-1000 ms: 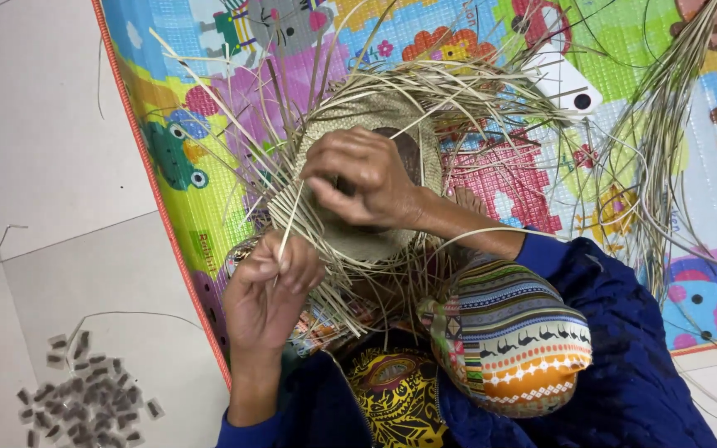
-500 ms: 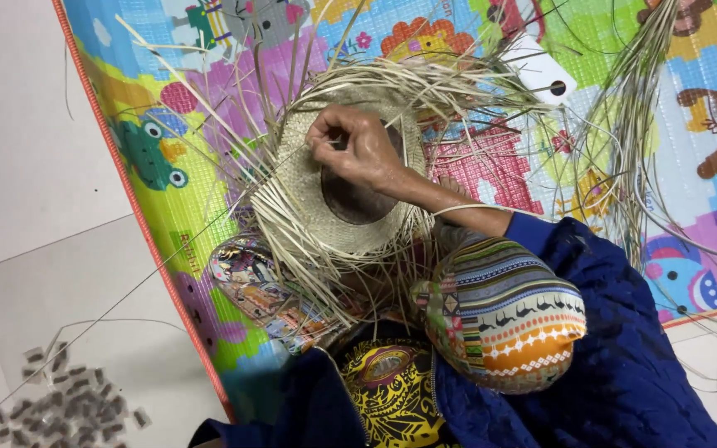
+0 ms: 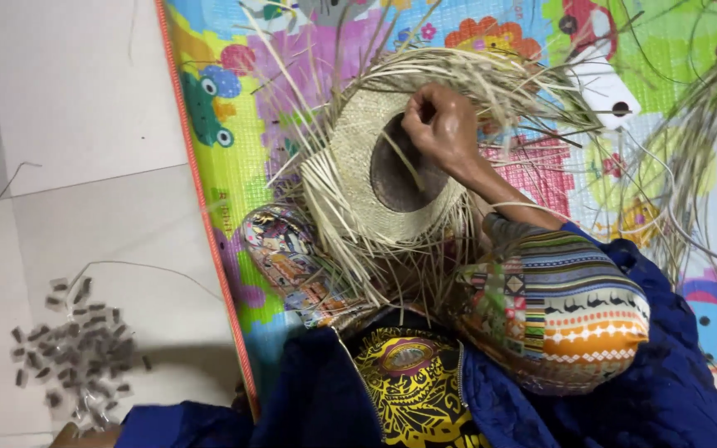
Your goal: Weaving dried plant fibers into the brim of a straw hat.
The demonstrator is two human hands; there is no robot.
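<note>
The person's knees in patterned trousers are poking up close by. Between them the woven straw hat is sitting above the lap, over the bright play mat. The right hand is reaching across its top edge, fingers curled tight, pinching loose straw strands. The left hand is hiding out of sight.

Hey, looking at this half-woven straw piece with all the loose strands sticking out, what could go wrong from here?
1. The right hand pinches strands at the rim of the woven straw piece; the thin loose strands fanning out below could snag, kink or snap.
2. Only one hand shows on the piece, which rests on the patterned knees, so it may tip or slip.
3. Stray strands on the play mat could tangle with the work.
</note>
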